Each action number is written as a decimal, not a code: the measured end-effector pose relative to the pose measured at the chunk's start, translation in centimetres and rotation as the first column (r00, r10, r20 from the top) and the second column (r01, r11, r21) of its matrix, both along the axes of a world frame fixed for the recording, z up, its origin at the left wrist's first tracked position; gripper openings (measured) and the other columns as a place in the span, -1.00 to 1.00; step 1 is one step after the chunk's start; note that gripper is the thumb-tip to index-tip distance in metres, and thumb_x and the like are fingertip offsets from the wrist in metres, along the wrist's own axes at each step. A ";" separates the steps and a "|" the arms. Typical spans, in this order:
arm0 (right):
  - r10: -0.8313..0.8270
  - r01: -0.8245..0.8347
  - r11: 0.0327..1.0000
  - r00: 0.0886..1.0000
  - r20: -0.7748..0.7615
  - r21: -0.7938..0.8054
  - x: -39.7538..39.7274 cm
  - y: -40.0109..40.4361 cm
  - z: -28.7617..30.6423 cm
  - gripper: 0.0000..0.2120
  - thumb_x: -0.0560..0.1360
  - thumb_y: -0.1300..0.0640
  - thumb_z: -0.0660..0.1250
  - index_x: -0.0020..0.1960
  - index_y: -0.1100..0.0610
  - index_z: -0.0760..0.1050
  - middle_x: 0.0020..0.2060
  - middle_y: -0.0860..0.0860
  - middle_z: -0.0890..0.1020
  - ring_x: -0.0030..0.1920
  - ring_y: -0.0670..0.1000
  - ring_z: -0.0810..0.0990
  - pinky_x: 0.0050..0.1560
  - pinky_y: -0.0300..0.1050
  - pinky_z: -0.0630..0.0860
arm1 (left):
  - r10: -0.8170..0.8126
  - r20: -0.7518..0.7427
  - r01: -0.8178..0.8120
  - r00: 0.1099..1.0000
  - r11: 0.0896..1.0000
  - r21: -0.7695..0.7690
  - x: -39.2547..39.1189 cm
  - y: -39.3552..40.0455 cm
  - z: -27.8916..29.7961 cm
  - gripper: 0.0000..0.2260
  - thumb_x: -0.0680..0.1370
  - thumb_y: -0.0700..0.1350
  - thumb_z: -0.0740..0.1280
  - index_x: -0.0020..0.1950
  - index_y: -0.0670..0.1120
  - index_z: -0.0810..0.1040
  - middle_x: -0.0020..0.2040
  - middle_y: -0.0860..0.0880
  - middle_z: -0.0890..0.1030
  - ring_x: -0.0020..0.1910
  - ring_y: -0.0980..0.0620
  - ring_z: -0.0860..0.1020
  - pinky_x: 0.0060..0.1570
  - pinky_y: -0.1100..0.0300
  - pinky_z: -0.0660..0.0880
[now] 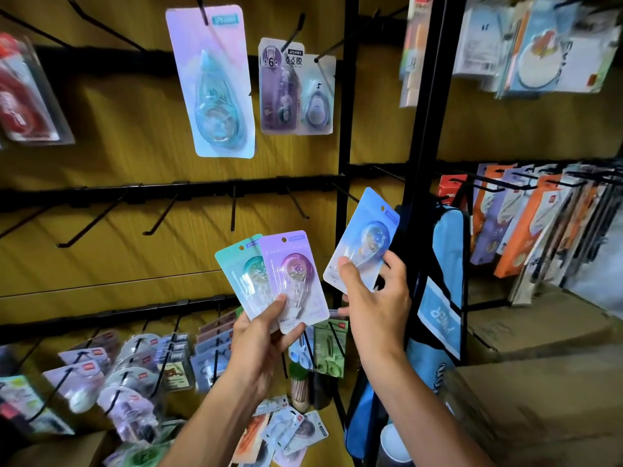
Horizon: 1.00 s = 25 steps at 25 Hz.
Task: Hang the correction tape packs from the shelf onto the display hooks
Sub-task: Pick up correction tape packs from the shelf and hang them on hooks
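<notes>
The person's right hand holds 1 blue correction tape pack, thumb across the lower front of the card and fingers curled behind it, so the grip is narrow and closed on the pack's bottom half. The punched hang hole sits at the top of the card, well above the grip and tilted toward the right. The left hand holds 2 more packs fanned out, a purple pack in front of a teal pack, pinched at their lower edges with the thumb on the purple card.

The step in hand looks like threading the blue pack onto one of the bare hooks on the rail above and to the left of the right grip. To do it well, the hand should probably keep low on the card (leaving the hole free), square the card to the hook tip, then slide it back along the prong.

Much is hard to read: the packs on the lower hooks below the left grip are blurred, and print on every card is illegible. The right fingers behind the blue card are mostly hidden. Loose packs lie on the shelf beneath both wrists, partly covered by the forearms, so their count cannot be told.
</notes>
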State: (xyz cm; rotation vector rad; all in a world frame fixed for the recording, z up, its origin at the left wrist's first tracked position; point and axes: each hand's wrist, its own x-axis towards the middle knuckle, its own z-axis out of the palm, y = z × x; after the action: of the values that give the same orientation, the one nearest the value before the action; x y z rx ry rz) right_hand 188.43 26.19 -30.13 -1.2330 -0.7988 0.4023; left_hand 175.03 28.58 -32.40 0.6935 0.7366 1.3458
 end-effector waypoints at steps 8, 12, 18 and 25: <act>-0.082 0.082 0.997 0.996 0.031 0.008 0.0 0.0 0.1 -0.23 0.25 -0.31 0.47 0.39 -0.16 0.33 0.18 -0.16 0.56 0.17 -0.02 0.60 0.01 0.14 0.64 | 0.016 0.014 -0.015 1.000 1.000 -0.006 -0.9 0.9 -0.2 -0.77 0.54 -0.25 0.35 0.19 -0.07 0.54 0.02 -0.02 0.71 -0.11 0.02 0.71 -0.27 0.14 0.66; -0.141 0.139 0.990 0.987 0.075 0.032 -0.2 -0.3 0.2 -0.22 0.23 -0.30 0.47 0.39 -0.15 0.38 0.17 -0.14 0.57 0.17 -0.01 0.58 0.03 0.13 0.63 | 0.010 -0.001 -0.010 1.000 1.000 -0.023 -0.7 1.0 -0.4 -0.76 0.54 -0.25 0.36 0.19 -0.07 0.54 0.05 -0.04 0.70 -0.09 0.01 0.70 -0.25 0.13 0.66; -0.089 0.089 0.996 0.996 0.027 0.003 0.3 -0.4 0.2 -0.23 0.27 -0.23 0.51 0.42 -0.14 0.37 0.19 -0.16 0.56 0.20 -0.07 0.56 0.12 0.09 0.60 | 0.022 0.005 -0.022 1.000 0.999 -0.026 -0.2 1.4 0.2 -0.76 0.54 -0.24 0.36 0.19 -0.08 0.54 0.08 -0.05 0.69 -0.01 -0.03 0.69 -0.20 0.09 0.66; 0.005 -0.008 1.000 0.987 -0.163 -0.020 -0.4 0.7 0.5 -0.19 0.18 -0.26 0.54 0.38 -0.17 0.40 0.19 -0.19 0.57 0.09 0.09 0.67 -0.02 0.12 0.66 | 0.028 0.004 -0.028 1.000 0.999 -0.031 0.0 1.3 0.1 -0.73 0.54 -0.24 0.36 0.23 -0.09 0.53 0.11 -0.06 0.68 0.05 -0.06 0.67 -0.22 0.12 0.66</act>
State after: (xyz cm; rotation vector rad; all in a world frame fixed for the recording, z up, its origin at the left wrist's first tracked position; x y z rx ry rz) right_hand 188.06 26.92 -29.67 -1.2005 -0.6602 0.5112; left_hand 175.03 29.92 -32.35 0.6579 0.7647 1.3579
